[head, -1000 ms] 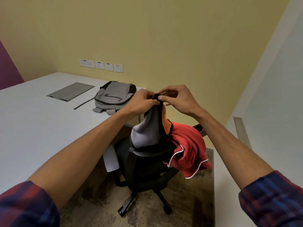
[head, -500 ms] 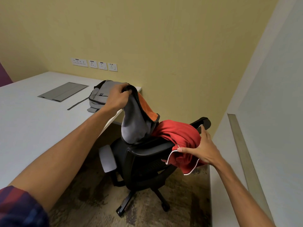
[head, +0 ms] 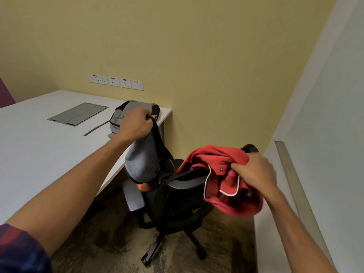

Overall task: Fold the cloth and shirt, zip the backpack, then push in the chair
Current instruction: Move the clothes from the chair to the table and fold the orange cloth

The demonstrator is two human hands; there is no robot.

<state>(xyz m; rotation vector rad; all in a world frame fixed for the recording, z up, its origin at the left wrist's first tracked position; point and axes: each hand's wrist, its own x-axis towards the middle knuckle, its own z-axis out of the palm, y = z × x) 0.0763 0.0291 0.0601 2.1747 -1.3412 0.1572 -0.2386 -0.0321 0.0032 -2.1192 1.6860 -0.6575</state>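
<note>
Since half a second ago, the left hand (head: pixel 136 123) has lifted the grey cloth (head: pixel 142 160) tableward, hanging lengthwise off the chair (head: pixel 177 196); the right hand (head: pixel 254 172) has bunched the red shirt (head: pixel 222 160), seemingly still draped over the backrest.

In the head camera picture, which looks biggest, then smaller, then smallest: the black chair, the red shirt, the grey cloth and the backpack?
1. black chair
2. red shirt
3. grey cloth
4. backpack

The backpack sits farther away and is partly hidden by the left hand, so it may really be bigger.
</note>
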